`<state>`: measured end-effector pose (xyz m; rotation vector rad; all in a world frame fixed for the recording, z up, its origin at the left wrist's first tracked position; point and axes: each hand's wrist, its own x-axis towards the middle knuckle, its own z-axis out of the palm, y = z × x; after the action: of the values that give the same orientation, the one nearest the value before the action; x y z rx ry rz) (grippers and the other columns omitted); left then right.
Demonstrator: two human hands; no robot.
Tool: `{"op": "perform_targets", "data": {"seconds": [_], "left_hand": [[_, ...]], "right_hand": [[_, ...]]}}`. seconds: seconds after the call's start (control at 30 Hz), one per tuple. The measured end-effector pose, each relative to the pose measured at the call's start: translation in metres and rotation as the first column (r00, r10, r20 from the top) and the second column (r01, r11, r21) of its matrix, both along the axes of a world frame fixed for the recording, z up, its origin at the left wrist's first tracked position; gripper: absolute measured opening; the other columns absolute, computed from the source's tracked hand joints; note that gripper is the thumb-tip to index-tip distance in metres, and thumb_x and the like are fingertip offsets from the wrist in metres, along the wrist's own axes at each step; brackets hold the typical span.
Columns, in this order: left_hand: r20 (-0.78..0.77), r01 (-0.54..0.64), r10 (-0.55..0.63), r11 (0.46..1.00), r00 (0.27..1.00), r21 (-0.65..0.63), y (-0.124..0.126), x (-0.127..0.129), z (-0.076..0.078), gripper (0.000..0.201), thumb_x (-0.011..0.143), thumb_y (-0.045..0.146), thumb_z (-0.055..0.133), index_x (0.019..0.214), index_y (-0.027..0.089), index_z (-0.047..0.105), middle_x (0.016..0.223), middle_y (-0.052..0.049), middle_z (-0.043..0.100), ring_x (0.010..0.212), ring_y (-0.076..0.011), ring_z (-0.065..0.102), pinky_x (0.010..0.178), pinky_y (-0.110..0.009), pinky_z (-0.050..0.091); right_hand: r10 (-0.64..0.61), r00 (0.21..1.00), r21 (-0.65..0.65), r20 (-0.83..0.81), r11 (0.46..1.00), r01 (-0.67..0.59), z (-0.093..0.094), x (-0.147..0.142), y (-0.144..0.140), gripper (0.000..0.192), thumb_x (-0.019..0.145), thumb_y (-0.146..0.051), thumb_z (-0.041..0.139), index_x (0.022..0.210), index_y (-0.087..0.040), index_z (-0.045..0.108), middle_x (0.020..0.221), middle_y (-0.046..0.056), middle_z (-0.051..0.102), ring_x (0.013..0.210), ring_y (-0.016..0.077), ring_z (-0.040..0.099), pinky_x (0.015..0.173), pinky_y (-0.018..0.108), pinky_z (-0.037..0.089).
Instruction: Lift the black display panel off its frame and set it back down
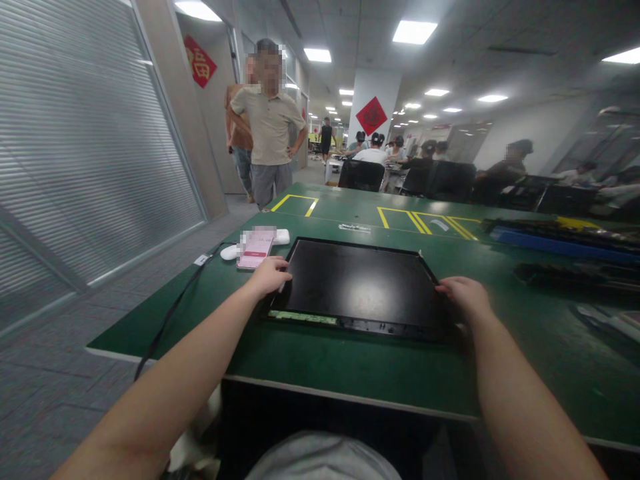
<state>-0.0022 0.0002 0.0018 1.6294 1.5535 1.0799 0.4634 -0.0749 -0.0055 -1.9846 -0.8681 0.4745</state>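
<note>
Lying flat with its long axis crosswise, the black panel is clasped at its short edges by the left hand and right hand, each grip closed on it.

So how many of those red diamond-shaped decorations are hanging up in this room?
2. One red diamond decoration hangs on the left wall by the blinds; the other is on the white pillar farther back. More may be hidden deeper in the room.

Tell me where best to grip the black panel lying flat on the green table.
Probably by its two side edges, one from each side. The black panel is wide, thin and flat, leaving only its rim to grip. The left hand and right hand already rest at those edges; the near edge shows exposed parts.
</note>
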Motion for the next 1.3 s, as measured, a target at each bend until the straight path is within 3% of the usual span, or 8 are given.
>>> {"op": "perform_targets", "data": {"seconds": [0.07, 0.17, 0.23, 0.33, 0.43, 0.63, 0.93, 1.3], "left_hand": [[-0.02, 0.023, -0.023, 1.0, 1.0, -0.007, -0.002, 0.001, 0.003, 0.017, 0.049, 0.015, 0.078, 0.064, 0.021, 0.073, 0.098, -0.008, 0.073, 0.109, -0.037, 0.064, 0.097, -0.039, 0.048], [-0.01, 0.09, -0.09, 0.995, 0.996, -0.042, -0.005, -0.001, 0.007, 0.032, 0.054, 0.022, 0.08, 0.087, 0.02, 0.077, 0.087, -0.008, 0.072, 0.099, -0.0358, 0.067, 0.086, -0.041, 0.052], [-0.041, 0.126, -0.127, 0.992, 0.991, -0.01, -0.006, -0.005, 0.01, 0.048, 0.057, 0.029, 0.081, 0.104, 0.018, 0.075, 0.097, -0.01, 0.073, 0.103, -0.0355, 0.066, 0.089, -0.042, 0.051], [-0.202, 0.205, -0.18, 0.972, 0.963, 0.114, -0.009, -0.009, 0.014, 0.055, 0.058, 0.037, 0.082, 0.11, 0.02, 0.074, 0.123, -0.013, 0.066, 0.121, -0.0357, 0.057, 0.106, -0.045, 0.042], [-0.316, 0.376, -0.317, 0.915, 0.894, 0.146, -0.014, -0.008, 0.018, 0.056, 0.059, 0.043, 0.083, 0.111, 0.024, 0.074, 0.133, -0.012, 0.06, 0.128, -0.035, 0.052, 0.112, -0.044, 0.035], [-0.333, 0.641, -0.591, 0.765, 0.735, 0.058, -0.028, 0.0, 0.025, 0.051, 0.06, 0.038, 0.088, 0.109, 0.028, 0.077, 0.129, -0.009, 0.065, 0.124, -0.0326, 0.057, 0.11, -0.041, 0.039], [-0.497, 0.776, -0.645, 0.623, 0.581, 0.098, -0.022, -0.001, 0.019, 0.054, 0.067, 0.035, 0.088, 0.117, 0.023, 0.072, 0.13, -0.009, 0.063, 0.119, -0.0268, 0.06, 0.104, -0.038, 0.044], [-0.526, 0.805, -0.647, 0.579, 0.552, 0.133, -0.027, 0.003, 0.025, 0.052, 0.068, 0.034, 0.088, 0.116, 0.021, 0.072, 0.125, -0.009, 0.067, 0.114, -0.0256, 0.063, 0.101, -0.036, 0.046]], "right_hand": [[0.003, 1.0, -0.002, 0.027, 1.0, -0.003, 0.0, -0.001, -0.001, 0.02, 0.067, -0.031, 0.061, 0.078, -0.019, 0.073, 0.079, 0.01, 0.076, 0.061, 0.0203, 0.062, 0.053, 0.03, 0.042], [0.017, 0.995, -0.037, 0.1, 0.999, -0.014, 0.003, -0.004, -0.002, 0.02, 0.068, -0.029, 0.059, 0.08, -0.021, 0.074, 0.077, 0.007, 0.076, 0.071, 0.0222, 0.065, 0.06, 0.031, 0.044], [0.035, 0.985, -0.055, 0.17, 0.998, -0.026, 0.006, -0.008, -0.003, 0.019, 0.07, -0.026, 0.058, 0.08, -0.021, 0.074, 0.077, 0.006, 0.076, 0.078, 0.0226, 0.066, 0.066, 0.032, 0.045], [0.067, 0.961, -0.072, 0.269, 0.996, -0.05, 0.008, -0.012, -0.005, 0.02, 0.071, -0.024, 0.057, 0.081, -0.022, 0.074, 0.078, 0.005, 0.075, 0.084, 0.0229, 0.067, 0.073, 0.032, 0.045], [0.081, 0.945, -0.081, 0.316, 0.995, -0.059, 0.009, -0.013, -0.004, 0.021, 0.071, -0.025, 0.059, 0.085, -0.022, 0.075, 0.085, 0.005, 0.076, 0.085, 0.0234, 0.066, 0.076, 0.033, 0.046], [0.177, 0.918, -0.062, 0.355, 0.984, -0.166, 0.006, -0.014, -0.004, 0.027, 0.075, -0.026, 0.059, 0.095, -0.023, 0.077, 0.095, 0.005, 0.076, 0.09, 0.0225, 0.067, 0.082, 0.032, 0.047], [0.38, 0.843, -0.08, 0.38, 0.922, -0.379, -0.001, -0.02, -0.001, 0.041, 0.077, -0.025, 0.057, 0.113, -0.024, 0.076, 0.107, 0.005, 0.075, 0.093, 0.0218, 0.067, 0.089, 0.034, 0.049], [0.458, 0.789, -0.105, 0.411, 0.883, -0.458, -0.007, -0.018, 0.002, 0.043, 0.078, -0.025, 0.054, 0.116, -0.024, 0.075, 0.119, 0.005, 0.072, 0.11, 0.0229, 0.065, 0.101, 0.036, 0.046]]}}
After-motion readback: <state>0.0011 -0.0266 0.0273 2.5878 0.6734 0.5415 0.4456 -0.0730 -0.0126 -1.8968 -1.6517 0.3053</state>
